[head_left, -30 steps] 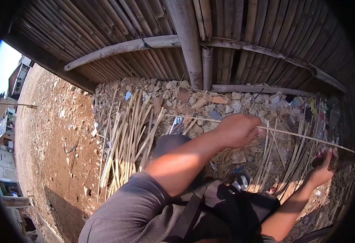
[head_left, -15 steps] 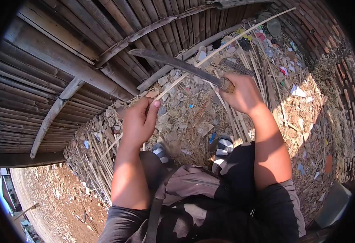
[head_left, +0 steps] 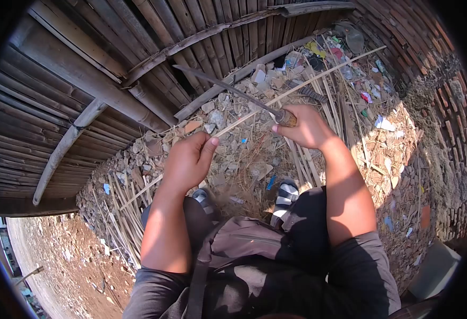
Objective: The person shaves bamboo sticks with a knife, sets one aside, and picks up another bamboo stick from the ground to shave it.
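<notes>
One wide, round view looks from the person's head, forward and steeply down over the bag (head_left: 249, 239) to the left hand (head_left: 188, 162) and right hand (head_left: 308, 126), both fairly near. The ground (head_left: 233, 186) lies farther below, between a bamboo wall (head_left: 20, 143) at upper left and a brick wall (head_left: 451, 106) at right, whose curve probably comes from the lens.

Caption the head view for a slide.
Left hand grips a bamboo strip; right hand holds a long blade by its handle.
</notes>
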Demonstrator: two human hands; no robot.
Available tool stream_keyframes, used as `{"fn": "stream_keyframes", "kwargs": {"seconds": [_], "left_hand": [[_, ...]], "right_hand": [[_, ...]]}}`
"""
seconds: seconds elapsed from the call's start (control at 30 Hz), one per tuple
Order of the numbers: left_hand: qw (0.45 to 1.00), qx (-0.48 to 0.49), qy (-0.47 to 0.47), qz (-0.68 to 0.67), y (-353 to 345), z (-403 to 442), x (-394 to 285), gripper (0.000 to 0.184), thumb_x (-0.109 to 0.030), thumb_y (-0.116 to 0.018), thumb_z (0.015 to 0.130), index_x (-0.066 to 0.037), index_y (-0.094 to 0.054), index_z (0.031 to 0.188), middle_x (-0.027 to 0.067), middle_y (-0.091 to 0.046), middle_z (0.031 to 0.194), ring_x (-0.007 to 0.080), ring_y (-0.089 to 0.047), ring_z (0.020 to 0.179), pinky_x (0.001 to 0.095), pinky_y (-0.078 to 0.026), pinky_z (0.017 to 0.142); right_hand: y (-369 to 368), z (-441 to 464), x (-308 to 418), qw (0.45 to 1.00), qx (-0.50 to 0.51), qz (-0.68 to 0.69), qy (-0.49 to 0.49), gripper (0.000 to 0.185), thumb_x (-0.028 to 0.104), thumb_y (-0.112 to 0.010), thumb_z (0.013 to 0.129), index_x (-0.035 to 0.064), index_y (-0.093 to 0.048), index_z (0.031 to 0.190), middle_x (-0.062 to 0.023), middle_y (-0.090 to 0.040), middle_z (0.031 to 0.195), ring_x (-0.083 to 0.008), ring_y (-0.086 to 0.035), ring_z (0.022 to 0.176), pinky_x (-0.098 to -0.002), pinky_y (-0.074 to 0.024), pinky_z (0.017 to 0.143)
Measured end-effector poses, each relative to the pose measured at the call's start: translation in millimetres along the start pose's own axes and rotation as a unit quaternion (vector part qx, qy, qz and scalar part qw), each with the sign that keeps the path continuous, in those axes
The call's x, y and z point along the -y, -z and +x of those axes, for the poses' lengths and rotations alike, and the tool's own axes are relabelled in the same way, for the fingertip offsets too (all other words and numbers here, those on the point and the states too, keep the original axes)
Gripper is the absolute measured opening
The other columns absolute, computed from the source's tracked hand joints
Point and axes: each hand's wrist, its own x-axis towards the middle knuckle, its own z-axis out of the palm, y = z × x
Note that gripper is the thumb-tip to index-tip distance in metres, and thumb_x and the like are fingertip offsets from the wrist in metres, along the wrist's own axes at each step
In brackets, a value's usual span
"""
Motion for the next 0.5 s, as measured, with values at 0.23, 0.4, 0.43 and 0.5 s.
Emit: {"fn": "stream_keyframes", "kwargs": {"seconds": [0.23,0.4,0.43,0.5], "left_hand": [[0.999,0.001,0.028,0.023,-1,3,6,0.036,-0.035,-0.062,0.106,-0.001,-0.068,0.096,0.0185,-0.064,0.074,0.0333,-0.061,0.068,0.0442,-0.049,0.067],[0.999,0.025,0.033,-0.021,-2,1,7,0.040,-0.040,-0.060,0.106,-0.003,-0.068,0.095,0.0231,-0.067,0.078,0.0447,-0.066,0.075,0.0510,-0.050,0.069],[0.999,0.023,0.024,-0.017,1,-2,11,0.039,-0.039,-0.061,0.106,-0.002,-0.067,0.095,0.0205,-0.065,0.076,0.0384,-0.064,0.072,0.0478,-0.050,0.068],[1.000,0.016,0.004,-0.011,7,-5,22,0.038,-0.036,-0.062,0.107,0.000,-0.066,0.095,0.0152,-0.062,0.071,0.0257,-0.060,0.066,0.0413,-0.048,0.066]], "right_hand": [[-12,8,-15,0.992,-0.117,0.026,-0.048,0.052,0.032,-0.080,0.087,-0.0025,-0.070,0.124,-0.0280,-0.074,0.112,-0.0419,-0.071,0.109,-0.0458,-0.0550,0.094],[-17,1,29,0.992,0.006,-0.120,0.045,0.048,0.030,-0.080,0.085,-0.0020,-0.070,0.120,-0.0261,-0.074,0.109,-0.0437,-0.071,0.104,-0.0461,-0.0555,0.091],[-17,2,20,0.997,-0.008,-0.063,0.035,0.048,0.030,-0.080,0.085,-0.0014,-0.071,0.119,-0.0252,-0.075,0.108,-0.0426,-0.071,0.103,-0.0456,-0.0553,0.091],[-11,6,-2,0.998,-0.038,0.049,0.014,0.046,0.031,-0.081,0.084,-0.0002,-0.072,0.118,-0.0234,-0.075,0.107,-0.0404,-0.072,0.102,-0.0447,-0.0548,0.090]]}}
